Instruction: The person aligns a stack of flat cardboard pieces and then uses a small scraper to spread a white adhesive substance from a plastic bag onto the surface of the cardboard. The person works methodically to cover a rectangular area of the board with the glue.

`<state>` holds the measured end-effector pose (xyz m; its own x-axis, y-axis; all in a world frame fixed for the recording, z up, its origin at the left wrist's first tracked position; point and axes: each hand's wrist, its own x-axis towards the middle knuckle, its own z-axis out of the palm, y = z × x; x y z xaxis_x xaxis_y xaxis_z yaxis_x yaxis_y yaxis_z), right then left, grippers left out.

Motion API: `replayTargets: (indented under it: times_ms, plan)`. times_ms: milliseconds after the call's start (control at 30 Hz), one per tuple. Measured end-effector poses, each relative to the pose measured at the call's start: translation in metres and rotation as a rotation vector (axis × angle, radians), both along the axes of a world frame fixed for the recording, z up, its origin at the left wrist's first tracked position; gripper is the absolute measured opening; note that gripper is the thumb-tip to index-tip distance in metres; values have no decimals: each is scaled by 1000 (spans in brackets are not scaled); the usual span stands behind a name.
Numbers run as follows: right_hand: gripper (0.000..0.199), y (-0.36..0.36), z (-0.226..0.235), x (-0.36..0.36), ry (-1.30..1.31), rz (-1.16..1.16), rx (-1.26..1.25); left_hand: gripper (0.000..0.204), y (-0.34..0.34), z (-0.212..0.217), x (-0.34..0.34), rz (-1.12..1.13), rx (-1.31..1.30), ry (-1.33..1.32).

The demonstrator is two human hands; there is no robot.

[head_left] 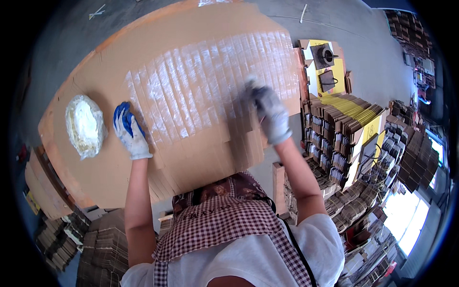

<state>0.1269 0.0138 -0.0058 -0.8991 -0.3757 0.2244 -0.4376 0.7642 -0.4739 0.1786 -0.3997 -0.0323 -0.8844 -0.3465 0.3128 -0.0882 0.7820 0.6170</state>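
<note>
A wide sheet of brown cardboard [201, 28] lies before me. Fanned, overlapping cardboard pieces on it carry glossy whitish streaks [186, 86] along their edges. My left hand [128, 130], in a white glove with blue fingers, rests on the board at the left end of these pieces, fingers stretched out and holding nothing. Beside it on the left sits a clear plastic-wrapped mass [85, 125] with a white, paste-like middle. Over the right part of the streaked pieces is my right hand [271, 112], gloved too and blurred by motion. Its fingers look curled round something smeared at their tips.
To the right stands a tall stack of folded cartons [339, 129]. Behind it, a yellow and white carton surface [334, 71] bears a dark ring-shaped object [326, 55]. Bundled cardboard [103, 244] stands at the lower left. More stacks fill the right side.
</note>
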Motion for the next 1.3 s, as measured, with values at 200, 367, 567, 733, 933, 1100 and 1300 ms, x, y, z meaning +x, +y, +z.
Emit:
replayTargets:
  times_ms: [200,367,567,733,933,1100,1300]
  plan:
    - [44,-31,38,38,-57,60,86,32,-3,1,2,16,-32,-14]
    - [42,-37,28,73,-128,200,166,32,1,2,0,26,1,-11]
    - [39,-27,35,75,-94,163,213,30,-2,-1,-1,20,89,20]
    - [39,-31,20,71,-112,227,263,32,-2,-1,0,2,0,19]
    - [41,-38,38,74,-72,206,205,31,-1,2,1,-3,30,18]
    - [41,-38,14,69,-94,250,186,29,0,4,-3,-18,-5,47]
    - [42,-57,41,73,-88,249,158,29,-5,-2,1,-20,-12,55]
